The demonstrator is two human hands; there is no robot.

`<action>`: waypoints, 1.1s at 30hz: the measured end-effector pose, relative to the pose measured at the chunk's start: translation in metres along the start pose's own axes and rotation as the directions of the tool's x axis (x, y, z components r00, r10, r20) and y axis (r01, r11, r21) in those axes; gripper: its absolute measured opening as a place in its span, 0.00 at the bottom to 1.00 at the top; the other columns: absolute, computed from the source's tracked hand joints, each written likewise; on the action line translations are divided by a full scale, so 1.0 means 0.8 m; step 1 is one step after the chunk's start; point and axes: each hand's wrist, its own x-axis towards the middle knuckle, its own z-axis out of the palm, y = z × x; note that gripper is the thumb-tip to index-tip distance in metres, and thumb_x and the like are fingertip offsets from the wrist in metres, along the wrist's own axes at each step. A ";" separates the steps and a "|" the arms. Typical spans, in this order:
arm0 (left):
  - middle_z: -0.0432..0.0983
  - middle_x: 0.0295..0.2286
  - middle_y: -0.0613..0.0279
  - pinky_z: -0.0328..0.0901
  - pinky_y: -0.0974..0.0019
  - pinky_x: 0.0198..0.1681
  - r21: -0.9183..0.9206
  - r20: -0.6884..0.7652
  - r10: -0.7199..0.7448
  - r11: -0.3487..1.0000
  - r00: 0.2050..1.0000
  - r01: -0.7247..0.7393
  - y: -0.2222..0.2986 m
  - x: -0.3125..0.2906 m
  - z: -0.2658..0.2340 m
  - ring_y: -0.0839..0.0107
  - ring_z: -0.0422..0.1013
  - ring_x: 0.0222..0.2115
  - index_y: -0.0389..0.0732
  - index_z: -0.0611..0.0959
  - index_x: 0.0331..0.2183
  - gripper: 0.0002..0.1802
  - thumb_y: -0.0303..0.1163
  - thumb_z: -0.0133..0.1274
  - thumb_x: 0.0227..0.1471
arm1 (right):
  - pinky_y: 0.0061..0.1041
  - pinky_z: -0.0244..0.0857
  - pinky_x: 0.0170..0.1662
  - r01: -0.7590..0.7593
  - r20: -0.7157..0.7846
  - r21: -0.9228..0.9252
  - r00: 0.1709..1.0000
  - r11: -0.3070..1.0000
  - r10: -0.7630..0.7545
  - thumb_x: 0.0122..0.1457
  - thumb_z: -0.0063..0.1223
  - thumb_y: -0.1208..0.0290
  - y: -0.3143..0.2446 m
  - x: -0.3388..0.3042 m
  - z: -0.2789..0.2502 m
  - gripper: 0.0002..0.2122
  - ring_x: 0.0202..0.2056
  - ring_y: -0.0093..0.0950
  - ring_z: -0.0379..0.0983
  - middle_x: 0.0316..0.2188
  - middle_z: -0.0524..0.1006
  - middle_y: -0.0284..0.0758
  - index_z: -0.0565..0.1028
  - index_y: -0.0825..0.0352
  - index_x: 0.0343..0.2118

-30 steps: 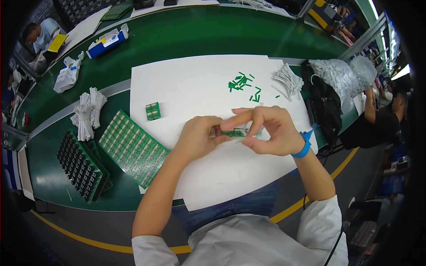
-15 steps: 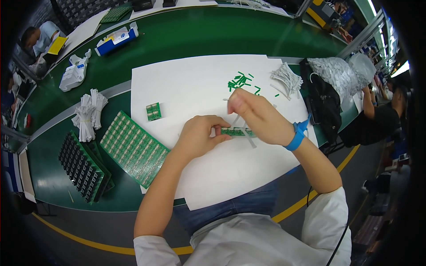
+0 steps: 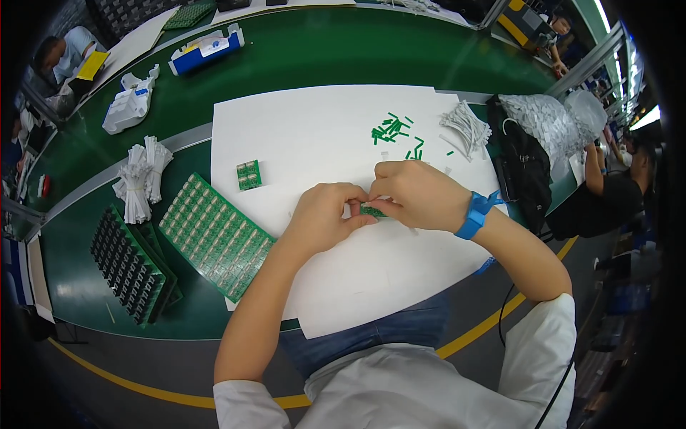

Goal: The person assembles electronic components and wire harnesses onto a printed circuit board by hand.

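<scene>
On the white sheet (image 3: 343,279), my left hand (image 3: 321,218) pinches the left end of a small green circuit board strip (image 3: 370,211). My right hand (image 3: 426,198), a blue band around its wrist, has thumb and fingertips closed over the right part of that strip. Whatever sits in this pinch is hidden by the fingers. Beyond my hands lie loose short green pieces (image 3: 389,130) and a fanned bunch of white cables (image 3: 466,130). A small green board block (image 3: 249,175) rests to the left. A large green circuit board panel (image 3: 214,236) overlaps the sheet's left edge.
Tied white cable bundles (image 3: 137,182) and a stack of boards with black parts (image 3: 132,266) are at the left. Blue-and-white (image 3: 207,50) and white plastic housings (image 3: 131,102) sit on the green belt (image 3: 321,50). A black bag (image 3: 525,150) is at the right; other people work nearby.
My right hand has come down and nearer to my left hand, closing over the strip and covering the pale band that crossed it. Both plastic housings have shifted right on the belt.
</scene>
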 end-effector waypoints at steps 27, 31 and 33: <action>0.79 0.21 0.58 0.68 0.61 0.29 -0.102 0.021 -0.050 0.993 0.999 0.052 0.008 0.001 -0.004 0.61 0.74 0.21 0.36 0.84 0.28 0.11 0.29 0.71 0.42 | 0.31 0.75 0.30 0.184 0.076 -0.413 0.983 0.892 -0.167 0.49 0.63 0.72 -0.011 0.023 0.008 0.07 0.28 0.34 0.81 0.30 0.78 0.34 0.81 0.66 0.31; 0.79 0.20 0.57 0.68 0.60 0.29 -0.083 0.011 -0.058 0.995 0.998 0.059 0.005 0.000 -0.002 0.61 0.74 0.21 0.36 0.84 0.27 0.12 0.29 0.71 0.41 | 0.31 0.75 0.32 0.169 0.148 -0.472 0.983 0.865 -0.111 0.49 0.63 0.73 -0.023 0.032 -0.003 0.04 0.28 0.35 0.81 0.30 0.80 0.35 0.82 0.65 0.29; 0.79 0.20 0.57 0.68 0.59 0.29 -0.081 0.001 -0.062 0.995 0.998 0.061 0.004 0.001 -0.001 0.60 0.74 0.21 0.36 0.84 0.27 0.12 0.30 0.71 0.41 | 0.31 0.74 0.32 0.171 0.174 -0.454 0.980 0.874 -0.101 0.49 0.63 0.73 -0.025 0.034 -0.008 0.04 0.29 0.35 0.81 0.30 0.81 0.35 0.82 0.65 0.29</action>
